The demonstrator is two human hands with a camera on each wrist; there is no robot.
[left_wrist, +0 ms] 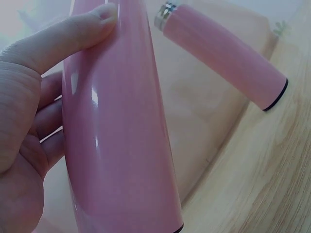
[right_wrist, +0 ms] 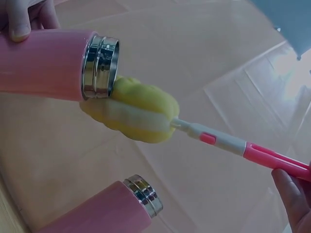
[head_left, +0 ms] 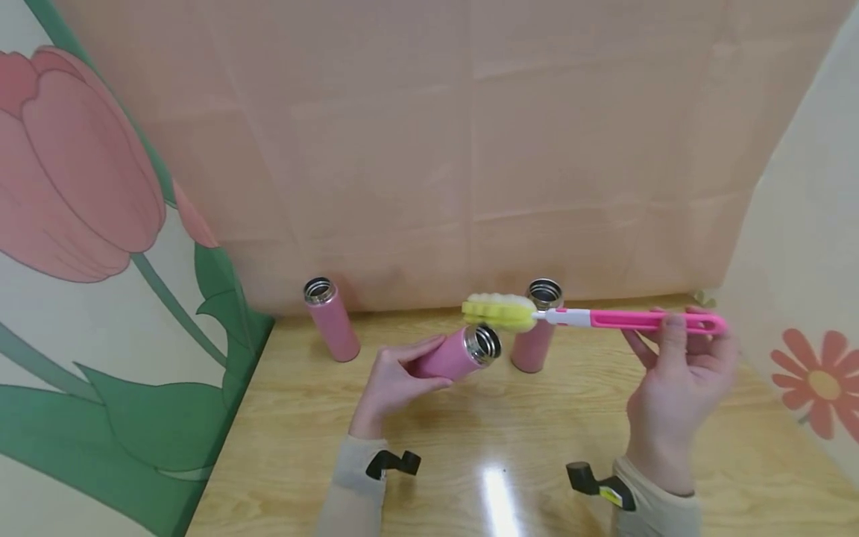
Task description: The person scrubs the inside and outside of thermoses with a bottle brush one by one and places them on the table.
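Note:
My left hand (head_left: 396,380) grips a pink vacuum flask (head_left: 446,359), tilted so its lidless steel mouth (head_left: 483,343) faces right and up. Thumb and fingers wrap its body in the left wrist view. My right hand (head_left: 678,373) holds a bottle brush (head_left: 624,319) by its pink handle, level and pointing left. The brush's yellow and white sponge head (right_wrist: 141,109) overlaps the flask's mouth in the right wrist view, outside the opening. Behind it, a second pink flask (head_left: 533,347) stands upright, its mouth uncovered and partly covered from sight by the brush.
A third pink flask (head_left: 333,321) stands lidless at the back left of the wooden table (head_left: 288,447). A peach cloth (head_left: 429,164) hangs behind the table. Painted panels with a tulip (head_left: 87,156) and a red flower (head_left: 822,384) flank the sides.

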